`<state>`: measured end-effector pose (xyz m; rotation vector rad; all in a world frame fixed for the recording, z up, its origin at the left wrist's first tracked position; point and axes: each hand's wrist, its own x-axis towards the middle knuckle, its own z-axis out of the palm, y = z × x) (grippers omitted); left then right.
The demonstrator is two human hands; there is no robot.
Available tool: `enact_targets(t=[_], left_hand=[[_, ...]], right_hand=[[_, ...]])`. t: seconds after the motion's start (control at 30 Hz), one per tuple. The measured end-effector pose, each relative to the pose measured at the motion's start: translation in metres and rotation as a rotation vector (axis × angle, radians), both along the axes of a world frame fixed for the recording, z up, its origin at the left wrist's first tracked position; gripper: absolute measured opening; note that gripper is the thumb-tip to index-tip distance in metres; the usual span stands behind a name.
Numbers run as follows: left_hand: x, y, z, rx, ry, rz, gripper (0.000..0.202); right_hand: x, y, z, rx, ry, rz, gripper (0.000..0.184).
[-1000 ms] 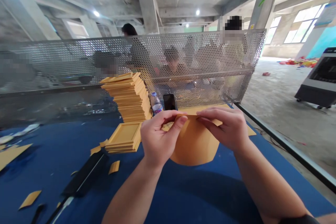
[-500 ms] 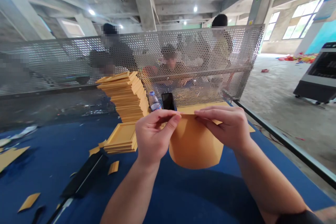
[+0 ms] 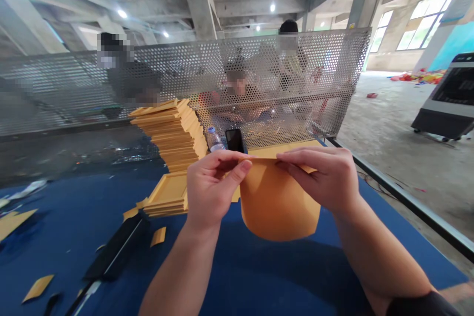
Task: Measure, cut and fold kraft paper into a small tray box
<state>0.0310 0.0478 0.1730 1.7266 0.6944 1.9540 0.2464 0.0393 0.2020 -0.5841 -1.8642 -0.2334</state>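
A curved sheet of brown cardboard [image 3: 279,202] hangs between my two hands above the blue table [image 3: 252,276]. My left hand [image 3: 215,187] pinches its upper left edge between thumb and fingers. At the upper right edge, my right hand [image 3: 326,177] grips the same sheet, its fingertips a short way from the left ones. Left of my left hand lies a low stack of folded cardboard trays [image 3: 168,195]. Behind that rises a tall, leaning stack of similar trays [image 3: 170,133]. Flat cardboard [image 3: 285,146] lies beyond my hands, partly covered by them.
A water bottle [image 3: 215,139] and a phone [image 3: 234,140] stand behind my hands, before a perforated metal screen [image 3: 259,79]. Several people are beyond it. A black tool with a long handle [image 3: 114,249] and cardboard scraps [image 3: 158,237] lie at left. An air cooler [image 3: 446,98] stands on the right.
My hands have spread slightly apart, with the sheet still between them. The view has shifted a little. Beyond the screen, the person at left has straightened up and moved left.
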Motion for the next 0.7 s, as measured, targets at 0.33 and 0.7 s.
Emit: enact_targets(t=[0.33,0.7], left_hand=[[-0.0036,-0.0001,-0.0016,-0.054,0.007,0.031,0.008],[-0.0036,0.0014,-0.0027,-0.108,-0.010,0.015,0.010]], right_hand=[[-0.0002,0.0013,-0.0006,-0.014,-0.006,-0.028,0.010],[0.0011,0.0004,-0.0010,-0.053,-0.007,-0.108,0.012]])
